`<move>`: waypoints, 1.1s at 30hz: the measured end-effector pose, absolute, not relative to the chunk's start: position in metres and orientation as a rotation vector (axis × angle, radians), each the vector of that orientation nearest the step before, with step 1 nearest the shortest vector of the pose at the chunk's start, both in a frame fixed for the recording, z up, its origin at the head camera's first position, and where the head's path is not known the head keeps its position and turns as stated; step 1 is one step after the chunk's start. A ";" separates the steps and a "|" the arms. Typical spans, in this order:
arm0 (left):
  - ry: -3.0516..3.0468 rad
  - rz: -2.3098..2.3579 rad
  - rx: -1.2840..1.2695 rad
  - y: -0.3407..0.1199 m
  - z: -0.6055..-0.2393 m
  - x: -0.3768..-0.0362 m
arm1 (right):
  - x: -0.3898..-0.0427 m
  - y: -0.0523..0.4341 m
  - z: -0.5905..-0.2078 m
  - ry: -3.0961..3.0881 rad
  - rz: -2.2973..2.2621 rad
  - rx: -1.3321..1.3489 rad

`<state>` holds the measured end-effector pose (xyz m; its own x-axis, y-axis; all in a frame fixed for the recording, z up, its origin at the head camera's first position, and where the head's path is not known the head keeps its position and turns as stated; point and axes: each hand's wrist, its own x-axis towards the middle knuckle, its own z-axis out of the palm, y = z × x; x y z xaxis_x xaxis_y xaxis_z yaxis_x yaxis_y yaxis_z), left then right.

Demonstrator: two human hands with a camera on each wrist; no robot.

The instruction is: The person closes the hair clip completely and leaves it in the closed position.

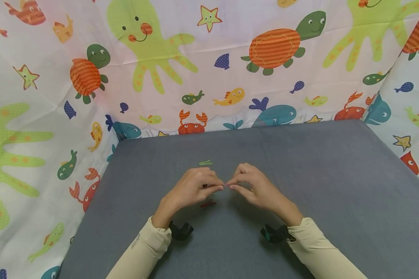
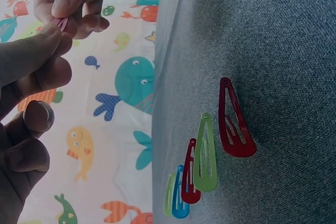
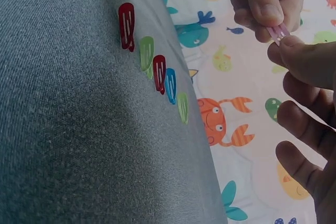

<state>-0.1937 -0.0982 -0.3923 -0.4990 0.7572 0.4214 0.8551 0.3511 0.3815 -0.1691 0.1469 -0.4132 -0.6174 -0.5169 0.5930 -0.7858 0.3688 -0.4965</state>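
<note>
A small pink snap hair clip (image 3: 278, 32) is stretched between both hands above the table. My left hand (image 1: 193, 188) pinches one end between thumb and forefinger, while my right hand (image 1: 258, 188) pinches the other end the same way. Fingertips cover most of the clip. Below, snap hair clips lie in a row on the table: a dark red clip (image 2: 242, 149), a green clip (image 2: 206, 183), another red clip (image 3: 159, 69), a blue clip (image 3: 170, 85) and a light green clip (image 3: 182, 108). Part of this row is hidden behind the left hand in the head view.
A grey cloth covers the table (image 1: 335, 186). Curtains (image 1: 223, 89) printed with sea animals hang along its back and both sides. A black wrist camera (image 1: 181, 231) sits at the left wrist, and another black camera (image 1: 274, 233) at the right.
</note>
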 end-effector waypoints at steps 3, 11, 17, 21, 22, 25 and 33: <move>-2.440 -0.870 -1.479 -0.099 -0.392 -0.194 | -0.171 0.147 -0.415 -2.247 1.095 1.178; -2.447 -0.909 -1.492 -0.100 -0.392 -0.194 | -0.172 0.149 -0.415 -2.264 1.112 1.187; -2.445 -0.962 -1.505 -0.100 -0.391 -0.194 | -0.171 0.150 -0.416 -2.273 1.215 1.196; -2.452 -0.969 -1.512 -0.100 -0.391 -0.194 | -0.171 0.150 -0.416 -2.279 1.249 1.187; -2.452 -0.965 -1.515 -0.100 -0.391 -0.194 | -0.171 0.150 -0.416 -2.284 1.257 1.183; -2.449 -0.955 -1.522 -0.099 -0.392 -0.194 | -0.170 0.150 -0.415 -2.296 1.290 1.180; -2.453 -1.019 -1.537 -0.098 -0.389 -0.193 | -0.169 0.152 -0.413 -2.326 1.368 1.184</move>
<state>-0.1926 -0.0982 -0.3895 -0.4963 0.7756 0.3900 0.8237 0.2787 0.4939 -0.1686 0.1517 -0.4134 -0.6611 -0.5382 0.5228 -0.7184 0.2533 -0.6478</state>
